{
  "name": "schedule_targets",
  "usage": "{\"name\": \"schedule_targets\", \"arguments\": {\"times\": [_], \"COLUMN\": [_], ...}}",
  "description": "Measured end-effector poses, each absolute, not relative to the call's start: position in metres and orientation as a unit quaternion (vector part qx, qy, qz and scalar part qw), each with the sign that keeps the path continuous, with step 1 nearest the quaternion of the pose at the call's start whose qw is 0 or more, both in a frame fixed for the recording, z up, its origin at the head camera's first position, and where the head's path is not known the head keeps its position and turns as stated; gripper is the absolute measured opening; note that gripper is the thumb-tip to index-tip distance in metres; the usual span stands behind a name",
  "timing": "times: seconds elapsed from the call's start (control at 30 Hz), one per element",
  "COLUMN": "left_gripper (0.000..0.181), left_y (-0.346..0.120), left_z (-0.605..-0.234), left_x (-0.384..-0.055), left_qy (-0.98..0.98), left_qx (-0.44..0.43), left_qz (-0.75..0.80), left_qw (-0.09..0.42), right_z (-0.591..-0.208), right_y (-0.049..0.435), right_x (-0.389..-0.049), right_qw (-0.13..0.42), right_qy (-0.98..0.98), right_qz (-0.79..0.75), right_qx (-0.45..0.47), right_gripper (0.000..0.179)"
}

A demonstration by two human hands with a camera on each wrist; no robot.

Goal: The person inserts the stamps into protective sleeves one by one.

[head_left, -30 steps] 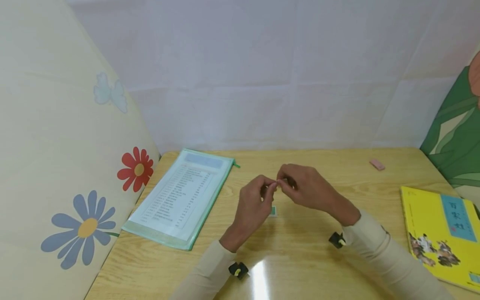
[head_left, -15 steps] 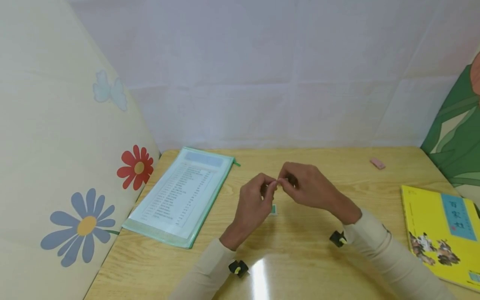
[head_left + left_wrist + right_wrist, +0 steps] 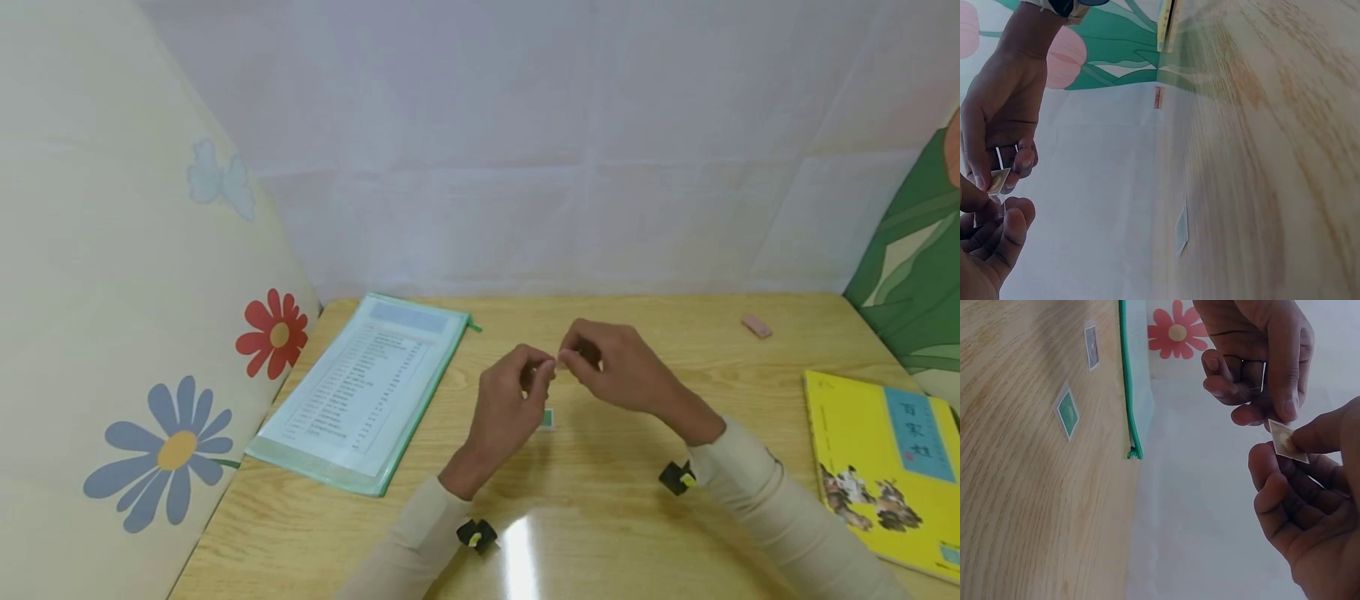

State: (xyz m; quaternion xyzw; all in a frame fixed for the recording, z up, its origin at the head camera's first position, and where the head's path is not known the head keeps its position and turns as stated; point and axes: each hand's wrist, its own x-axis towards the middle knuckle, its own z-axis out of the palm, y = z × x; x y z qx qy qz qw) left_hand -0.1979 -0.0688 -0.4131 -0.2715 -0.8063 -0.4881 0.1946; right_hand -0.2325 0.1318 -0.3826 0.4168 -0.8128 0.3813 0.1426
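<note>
My right hand (image 3: 618, 367) pinches a small pale stamp (image 3: 1285, 442) between thumb and fingers, its white edge facing the left hand in the right wrist view. Close beside it, my left hand (image 3: 510, 398) pinches a small piece of clear film (image 3: 1002, 206), mostly hidden by the fingers. Both hands are held above the table, fingertips nearly meeting. Below them a green stamp (image 3: 1067, 412) with a white border lies on the wood. A second, greyish stamp (image 3: 1092, 347) lies near it in the right wrist view, hidden in the head view.
On the left of the table (image 3: 637, 517) lies a green-edged zip folder (image 3: 360, 383) with a printed list. A yellow book (image 3: 862, 467) lies at the right edge, with a pink eraser-like block (image 3: 757, 326) farther back. A white cloth wall closes the back.
The fingertips, touching before, have drawn slightly apart. My right hand has shifted a little up and to the right with the stamp; the left hand has hardly moved.
</note>
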Motion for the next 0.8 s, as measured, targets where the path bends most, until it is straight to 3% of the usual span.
{"name": "schedule_targets", "arguments": {"times": [0.23,0.8], "left_gripper": [0.014,0.015], "left_y": [-0.0686,-0.0696], "left_z": [-0.414,-0.4127], "left_x": [-0.1985,-0.1996], "left_qy": [-0.81,-0.813], "left_qx": [-0.265,-0.258], "left_qz": [-0.487,-0.486], "left_qw": [0.192,0.189], "right_z": [-0.3818,-0.3809], "right_y": [0.1324,0.1312], "right_x": [-0.2317,-0.2333], "right_qw": [0.121,0.128], "right_qy": [-0.814,-0.816], "right_qz": [0.403,0.382], "right_qx": [0.402,0.414], "right_gripper": [0.013,0.007]}}
